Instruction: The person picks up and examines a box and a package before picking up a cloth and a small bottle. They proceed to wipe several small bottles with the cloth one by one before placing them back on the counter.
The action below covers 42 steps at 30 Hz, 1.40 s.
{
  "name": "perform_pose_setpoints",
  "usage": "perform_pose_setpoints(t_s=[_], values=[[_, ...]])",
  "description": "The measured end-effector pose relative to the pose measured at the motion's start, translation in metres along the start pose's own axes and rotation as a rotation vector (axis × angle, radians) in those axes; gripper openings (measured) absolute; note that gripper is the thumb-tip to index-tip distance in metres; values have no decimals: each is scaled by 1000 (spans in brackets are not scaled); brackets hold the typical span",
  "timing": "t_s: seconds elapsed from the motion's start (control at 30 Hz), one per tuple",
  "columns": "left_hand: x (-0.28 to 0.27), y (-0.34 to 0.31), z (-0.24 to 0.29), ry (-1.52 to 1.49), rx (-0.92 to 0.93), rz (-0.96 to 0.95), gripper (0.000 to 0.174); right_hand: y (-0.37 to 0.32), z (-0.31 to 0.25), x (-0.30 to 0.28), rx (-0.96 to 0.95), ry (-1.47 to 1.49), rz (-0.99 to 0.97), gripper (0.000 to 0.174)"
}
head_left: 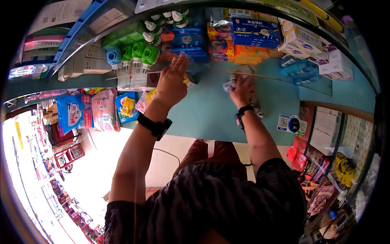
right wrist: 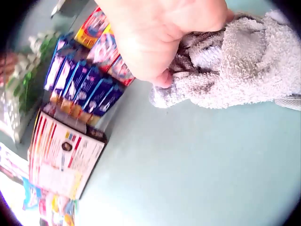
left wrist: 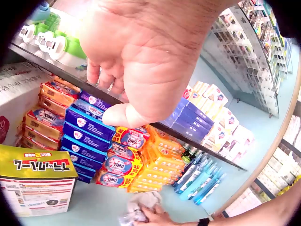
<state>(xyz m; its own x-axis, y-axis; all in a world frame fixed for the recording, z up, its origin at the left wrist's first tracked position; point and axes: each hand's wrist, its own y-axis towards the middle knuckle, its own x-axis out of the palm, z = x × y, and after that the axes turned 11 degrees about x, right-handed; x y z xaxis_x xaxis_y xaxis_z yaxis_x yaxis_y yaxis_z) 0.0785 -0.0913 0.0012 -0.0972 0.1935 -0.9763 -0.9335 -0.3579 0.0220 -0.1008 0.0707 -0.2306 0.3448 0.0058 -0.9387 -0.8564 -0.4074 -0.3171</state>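
A crumpled grey terry cloth lies on the pale blue-green counter. My right hand grips it, thumb and fingers bunching the fabric. Higher up and to the left, my left hand is at the front edge of the glass shelf, its fingers stretched forward in the head view. In the left wrist view the palm fills the top, and its thumb lies close to blue soap packs. Below the left hand stands a yellow and white box, partly hidden by that hand in the head view.
Orange soap packs and blue bottles line the back of the counter. Green-capped bottles stand on the shelf at left. Detergent bags sit at the left end. A QR code sign lies near the front right edge.
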Motion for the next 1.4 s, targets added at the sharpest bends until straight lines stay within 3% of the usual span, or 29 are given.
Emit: perform_pose_setpoints(t_s=[0.1, 0.2, 0.37, 0.5, 0.53, 0.63, 0.73, 0.87, 0.93, 1.0, 1.07, 1.17, 1.3, 1.4], values=[[5, -6, -4, -61, 19, 66, 75, -38, -29, 8, -260, -61, 16, 63], [-3, -18, -11, -269, 88, 163, 64, -75, -25, 24, -536, -65, 7, 58], [19, -80, -28, -345, -50, 216, 44, -131, 3, 40, -830, 4, -43, 50], [48, -112, -62, -300, -140, 173, 47, -163, 24, 44, -837, 77, -222, 35], [54, -116, -68, -273, -172, 162, 48, -167, 26, 50, -877, 163, -192, 33], [64, -113, -78, -206, -153, 103, 64, -174, 36, 46, -885, 286, -463, 30], [78, -109, -85, -137, -154, 77, 73, -176, 45, 36, -878, 211, -645, 33], [100, -100, -95, -124, -183, 77, 76, -151, 43, -4, -824, 256, -304, 30], [101, -94, -93, -46, -245, -21, 72, -132, 43, -22, -865, 272, -68, 25], [107, -91, -95, -9, -275, -57, 67, -122, 43, -32, -801, 139, 28, 37], [119, -90, -97, -18, -273, -25, 61, -118, 41, -37, -728, 185, -98, 45], [98, -96, -88, -194, -191, -6, 57, -116, 31, -52, -650, 415, -243, 51], [20, -107, -50, -554, -27, -104, 59, -127, 7, -96, -510, 785, -487, 65], [-8, -110, -32, -928, -112, -156, 62, -143, -16, -151, -530, 948, -662, 74]])
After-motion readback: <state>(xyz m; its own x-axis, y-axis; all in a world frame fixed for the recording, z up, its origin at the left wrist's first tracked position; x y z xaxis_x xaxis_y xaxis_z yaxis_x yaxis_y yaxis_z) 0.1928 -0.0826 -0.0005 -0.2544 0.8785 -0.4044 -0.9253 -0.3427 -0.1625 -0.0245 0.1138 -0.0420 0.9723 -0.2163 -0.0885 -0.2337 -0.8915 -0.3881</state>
